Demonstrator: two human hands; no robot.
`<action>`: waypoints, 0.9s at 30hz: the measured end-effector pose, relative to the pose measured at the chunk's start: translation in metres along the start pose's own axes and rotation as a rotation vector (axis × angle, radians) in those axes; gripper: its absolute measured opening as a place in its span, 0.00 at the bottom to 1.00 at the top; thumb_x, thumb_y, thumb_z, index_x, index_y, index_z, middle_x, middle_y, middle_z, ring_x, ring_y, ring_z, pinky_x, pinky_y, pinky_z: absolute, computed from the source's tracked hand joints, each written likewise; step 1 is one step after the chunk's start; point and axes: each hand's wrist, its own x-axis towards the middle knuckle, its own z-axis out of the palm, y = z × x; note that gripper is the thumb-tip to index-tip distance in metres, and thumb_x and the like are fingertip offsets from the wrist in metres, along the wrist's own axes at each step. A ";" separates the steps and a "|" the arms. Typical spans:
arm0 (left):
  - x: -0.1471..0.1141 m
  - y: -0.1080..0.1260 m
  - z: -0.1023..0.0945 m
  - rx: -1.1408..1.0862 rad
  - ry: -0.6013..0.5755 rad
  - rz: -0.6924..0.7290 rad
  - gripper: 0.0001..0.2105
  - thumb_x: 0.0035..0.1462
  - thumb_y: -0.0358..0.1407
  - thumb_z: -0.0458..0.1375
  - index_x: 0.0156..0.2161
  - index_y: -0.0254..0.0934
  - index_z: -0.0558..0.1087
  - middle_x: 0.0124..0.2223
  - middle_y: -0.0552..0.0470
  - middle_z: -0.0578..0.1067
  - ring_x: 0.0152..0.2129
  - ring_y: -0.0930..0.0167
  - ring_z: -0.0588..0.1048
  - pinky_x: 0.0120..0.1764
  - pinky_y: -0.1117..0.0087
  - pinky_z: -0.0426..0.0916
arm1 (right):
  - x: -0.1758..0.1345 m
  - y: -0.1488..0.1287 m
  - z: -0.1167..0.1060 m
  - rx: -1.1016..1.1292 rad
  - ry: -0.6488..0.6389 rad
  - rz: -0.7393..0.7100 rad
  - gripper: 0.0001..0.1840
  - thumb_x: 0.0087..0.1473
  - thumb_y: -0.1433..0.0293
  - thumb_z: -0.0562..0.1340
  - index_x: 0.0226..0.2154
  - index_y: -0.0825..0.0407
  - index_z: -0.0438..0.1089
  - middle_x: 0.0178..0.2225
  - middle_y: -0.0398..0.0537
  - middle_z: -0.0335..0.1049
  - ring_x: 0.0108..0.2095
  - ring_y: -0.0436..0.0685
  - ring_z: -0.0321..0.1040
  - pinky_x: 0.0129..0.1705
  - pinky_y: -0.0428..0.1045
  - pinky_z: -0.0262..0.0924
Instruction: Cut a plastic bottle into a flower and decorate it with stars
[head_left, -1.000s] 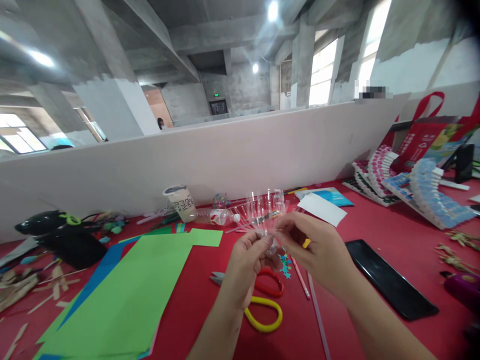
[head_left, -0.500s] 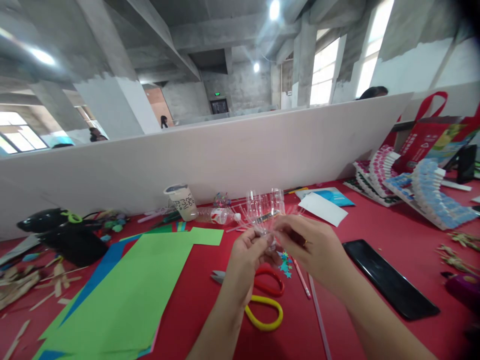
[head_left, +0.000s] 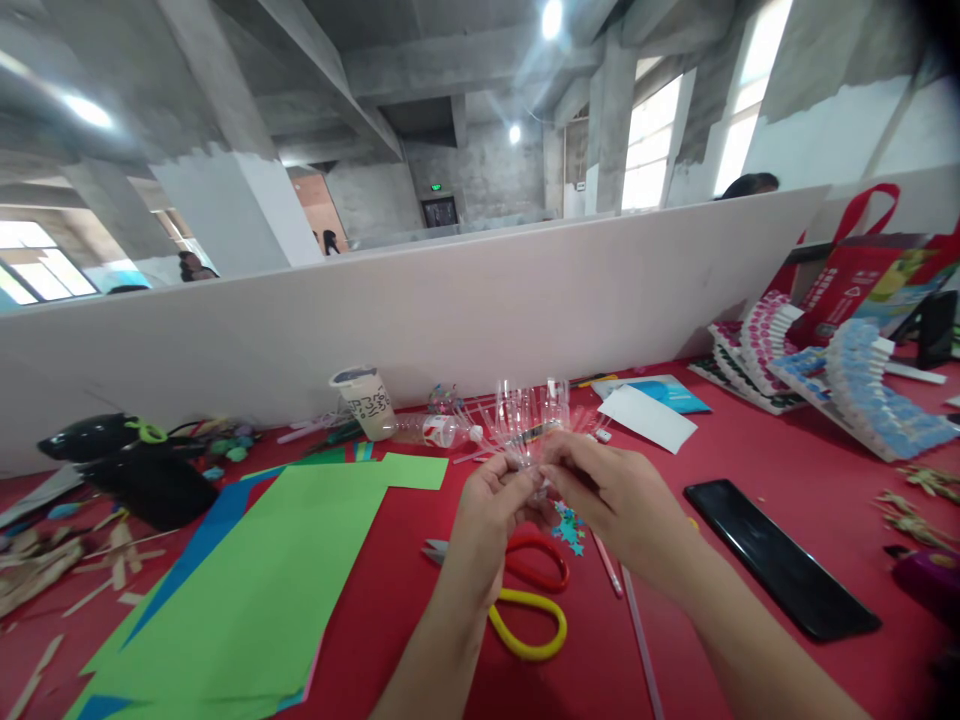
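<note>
Both hands hold a clear plastic bottle piece (head_left: 534, 418), its wall cut into many upright strips that fan outward. My left hand (head_left: 504, 500) is closed around its lower part. Against the base of the strips, on the right side, my right hand (head_left: 607, 490) pinches with thumb and forefinger. The fingertips hide just what they press. Under the hands lie scissors (head_left: 534, 622) with one red and one yellow handle loop, partly covered by my left hand and wrist. Small blue and green paper stars (head_left: 570, 528) lie beside them, next to a pink pencil (head_left: 607, 566) and a thin straw (head_left: 641, 640).
Green paper sheets (head_left: 277, 570) cover the left of the red table. Behind stand a paper cup (head_left: 365, 405) and a lying plastic bottle (head_left: 431, 430). A black phone (head_left: 780, 558) lies right, folded paper fans (head_left: 862, 390) farther back. A white partition (head_left: 420, 320) closes off the far side.
My right hand has shifted slightly, its fingers drawn closer to the bottle piece's base. My left hand stays almost in place, still holding it.
</note>
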 end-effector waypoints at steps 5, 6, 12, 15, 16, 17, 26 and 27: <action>0.002 -0.004 0.000 -0.023 -0.020 -0.009 0.07 0.53 0.35 0.58 0.32 0.33 0.66 0.24 0.54 0.72 0.16 0.76 0.69 0.22 0.75 0.63 | 0.001 0.003 -0.002 0.003 -0.010 0.013 0.06 0.60 0.71 0.55 0.30 0.48 0.63 0.23 0.39 0.67 0.23 0.51 0.63 0.25 0.45 0.51; 0.002 -0.004 0.000 -0.026 -0.024 -0.003 0.06 0.53 0.34 0.58 0.33 0.33 0.67 0.24 0.54 0.72 0.17 0.76 0.70 0.22 0.74 0.63 | 0.001 0.003 -0.003 0.015 -0.011 0.007 0.06 0.60 0.71 0.55 0.30 0.48 0.63 0.23 0.39 0.68 0.23 0.50 0.63 0.25 0.44 0.52; -0.001 0.004 0.004 0.008 -0.041 0.075 0.09 0.49 0.34 0.62 0.36 0.32 0.72 0.27 0.52 0.75 0.19 0.76 0.70 0.26 0.74 0.64 | -0.001 -0.003 -0.012 0.150 0.057 -0.034 0.05 0.57 0.74 0.58 0.33 0.48 0.65 0.22 0.35 0.65 0.21 0.47 0.60 0.25 0.42 0.53; -0.002 0.004 0.004 -0.006 -0.040 0.079 0.09 0.48 0.34 0.63 0.35 0.32 0.73 0.26 0.53 0.75 0.20 0.76 0.70 0.28 0.74 0.64 | -0.004 -0.004 -0.017 0.124 0.039 -0.037 0.06 0.55 0.75 0.59 0.33 0.47 0.66 0.22 0.35 0.65 0.22 0.47 0.59 0.25 0.43 0.53; -0.002 0.004 0.004 -0.021 -0.038 0.085 0.09 0.48 0.33 0.63 0.35 0.33 0.73 0.27 0.52 0.75 0.21 0.76 0.70 0.29 0.74 0.64 | -0.005 -0.004 -0.018 0.106 0.032 -0.040 0.06 0.55 0.75 0.60 0.34 0.47 0.66 0.23 0.35 0.66 0.23 0.47 0.60 0.25 0.43 0.53; -0.002 0.003 0.003 -0.037 -0.033 0.092 0.09 0.47 0.33 0.64 0.36 0.33 0.74 0.28 0.52 0.76 0.23 0.75 0.71 0.30 0.74 0.64 | -0.006 -0.004 -0.019 0.090 0.025 -0.047 0.05 0.55 0.74 0.60 0.34 0.47 0.66 0.23 0.35 0.66 0.23 0.47 0.60 0.26 0.43 0.53; -0.002 0.002 0.002 -0.108 -0.045 0.078 0.11 0.45 0.31 0.64 0.38 0.34 0.74 0.29 0.52 0.76 0.25 0.74 0.73 0.29 0.75 0.65 | -0.008 -0.010 -0.018 0.049 -0.025 -0.082 0.05 0.56 0.73 0.58 0.36 0.46 0.66 0.22 0.35 0.62 0.22 0.47 0.58 0.25 0.43 0.51; -0.002 0.002 0.001 -0.103 -0.056 0.069 0.10 0.46 0.31 0.64 0.37 0.33 0.74 0.28 0.52 0.75 0.23 0.75 0.72 0.28 0.76 0.65 | -0.008 -0.010 -0.018 0.054 0.004 -0.091 0.07 0.56 0.74 0.58 0.37 0.46 0.66 0.22 0.34 0.63 0.22 0.47 0.58 0.25 0.43 0.52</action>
